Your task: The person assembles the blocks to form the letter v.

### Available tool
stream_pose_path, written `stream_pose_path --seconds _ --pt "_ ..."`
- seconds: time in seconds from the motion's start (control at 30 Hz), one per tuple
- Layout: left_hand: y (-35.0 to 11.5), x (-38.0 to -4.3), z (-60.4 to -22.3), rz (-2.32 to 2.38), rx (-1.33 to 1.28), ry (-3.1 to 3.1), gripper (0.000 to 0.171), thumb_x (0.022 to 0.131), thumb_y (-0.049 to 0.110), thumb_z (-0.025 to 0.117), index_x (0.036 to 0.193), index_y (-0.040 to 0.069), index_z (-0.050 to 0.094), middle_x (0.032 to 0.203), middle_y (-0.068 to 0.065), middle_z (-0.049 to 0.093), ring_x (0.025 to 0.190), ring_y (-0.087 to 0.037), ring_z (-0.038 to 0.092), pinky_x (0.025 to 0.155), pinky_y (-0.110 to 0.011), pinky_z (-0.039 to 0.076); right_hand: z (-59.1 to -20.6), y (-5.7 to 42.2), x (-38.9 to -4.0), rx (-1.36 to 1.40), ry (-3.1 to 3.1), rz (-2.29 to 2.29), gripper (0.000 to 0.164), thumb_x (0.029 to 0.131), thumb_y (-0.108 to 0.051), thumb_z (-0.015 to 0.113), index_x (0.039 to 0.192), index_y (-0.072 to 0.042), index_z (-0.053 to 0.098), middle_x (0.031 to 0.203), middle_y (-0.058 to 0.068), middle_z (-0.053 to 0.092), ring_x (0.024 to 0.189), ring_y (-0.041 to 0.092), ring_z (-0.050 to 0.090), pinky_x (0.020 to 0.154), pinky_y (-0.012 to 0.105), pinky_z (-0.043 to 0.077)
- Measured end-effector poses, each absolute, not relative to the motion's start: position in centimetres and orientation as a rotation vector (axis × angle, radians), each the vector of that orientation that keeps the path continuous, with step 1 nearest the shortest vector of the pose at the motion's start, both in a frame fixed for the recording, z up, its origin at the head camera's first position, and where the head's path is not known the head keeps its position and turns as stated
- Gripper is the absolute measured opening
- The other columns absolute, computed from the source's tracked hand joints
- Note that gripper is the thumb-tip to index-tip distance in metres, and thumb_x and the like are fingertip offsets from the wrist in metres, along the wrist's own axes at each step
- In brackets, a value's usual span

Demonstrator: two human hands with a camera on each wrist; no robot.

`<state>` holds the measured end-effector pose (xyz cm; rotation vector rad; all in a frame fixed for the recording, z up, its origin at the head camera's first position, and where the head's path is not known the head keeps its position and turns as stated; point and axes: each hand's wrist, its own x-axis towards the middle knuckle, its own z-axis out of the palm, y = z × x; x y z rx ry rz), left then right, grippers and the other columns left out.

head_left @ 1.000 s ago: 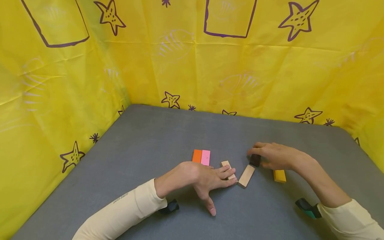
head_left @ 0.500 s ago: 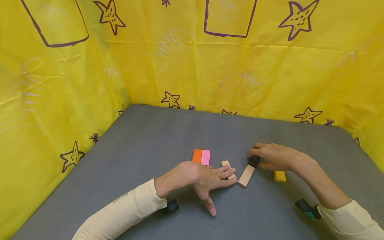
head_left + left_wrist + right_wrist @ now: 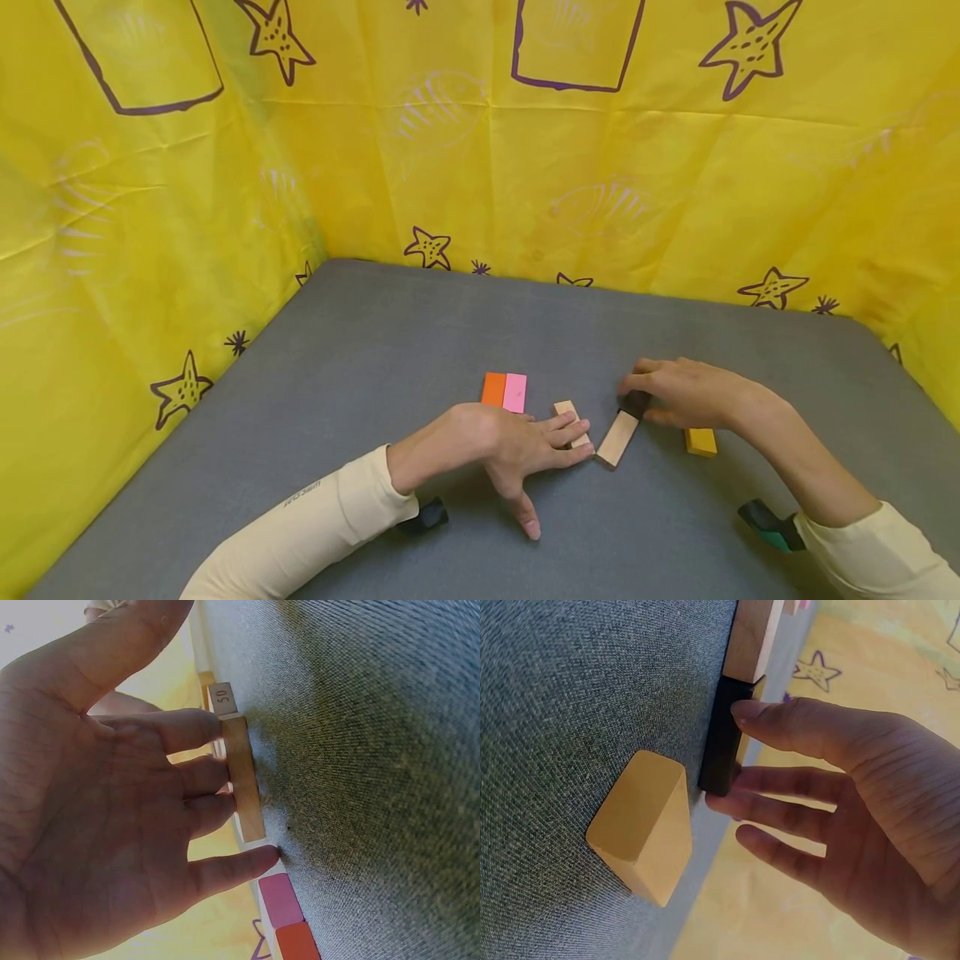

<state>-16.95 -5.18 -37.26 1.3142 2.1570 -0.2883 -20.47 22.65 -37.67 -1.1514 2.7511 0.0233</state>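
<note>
My left hand (image 3: 521, 446) lies palm down, fingers stretched out, with its fingertips on a plain wooden block (image 3: 564, 408). A second plain wooden block (image 3: 618, 439) slants off from that one's near end, the two making a V. In the left wrist view, the slanted block's end (image 3: 222, 697) bears a small printed number. My right hand (image 3: 693, 392) pinches a black block (image 3: 724, 739) between thumb and fingers. The black block's end meets the slanted block's far end, roughly in line with it. My right fingers partly hide the black block in the head view.
A yellow block (image 3: 701, 442) lies just right of the black one, under the right wrist. Orange (image 3: 492, 389) and pink (image 3: 514, 393) blocks sit side by side beyond the left hand. Yellow patterned cloth (image 3: 480, 167) walls the grey tabletop (image 3: 420, 325) at the back and sides.
The black block, in my right hand's pinch, has shifted slightly left against the slanted wooden block, whose far end has tilted a little to the right. My left hand has stayed put.
</note>
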Motion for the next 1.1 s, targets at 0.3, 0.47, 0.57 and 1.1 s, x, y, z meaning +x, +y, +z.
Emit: stream_pose_path --seconds 0.3,0.47,0.57,1.1 --pt "-5.17 -16.92 -37.26 -0.289 1.313 2.155 0.118 0.085 0.07 0.072 0.169 0.031 0.0 0.177 0.009 -0.017 0.164 -0.009 -0.014 0.134 -0.036 0.017 -37.68 22.64 -20.49 -1.14 2.739 0.015 0.036 0.088 -0.018 0.084 0.121 -0.021 0.072 0.113 0.002 0.069 0.093 0.018 0.067 0.087 0.047 0.062" --pt "-5.18 -16.96 -37.2 -0.286 1.32 2.153 0.118 0.085 0.069 0.073 0.169 0.03 0.0 0.177 0.009 -0.017 0.165 -0.01 -0.013 0.134 -0.035 0.017 -37.65 22.6 -20.51 -1.127 2.726 -0.002 0.036 0.088 -0.019 0.084 0.122 -0.022 0.071 0.113 0.002 0.068 0.093 0.016 0.067 0.088 0.046 0.062" --pt "-5.2 -16.98 -37.21 -0.29 1.324 2.155 0.118 0.085 0.07 0.072 0.169 0.03 0.001 0.177 0.008 -0.016 0.165 -0.01 -0.013 0.134 -0.036 0.017 -37.62 22.54 -20.51 -1.124 2.721 -0.001 0.036 0.088 -0.019 0.084 0.122 -0.022 0.071 0.113 0.001 0.068 0.093 0.017 0.067 0.088 0.046 0.062" --pt "-5.22 -17.0 -37.21 -0.288 1.318 2.154 0.118 0.085 0.07 0.072 0.169 0.031 0.0 0.177 0.009 -0.017 0.165 -0.009 -0.012 0.134 -0.036 0.018 -37.49 22.46 -20.35 -1.133 2.722 -0.008 0.036 0.088 -0.018 0.084 0.122 -0.022 0.071 0.113 0.002 0.068 0.095 0.017 0.067 0.088 0.046 0.062"
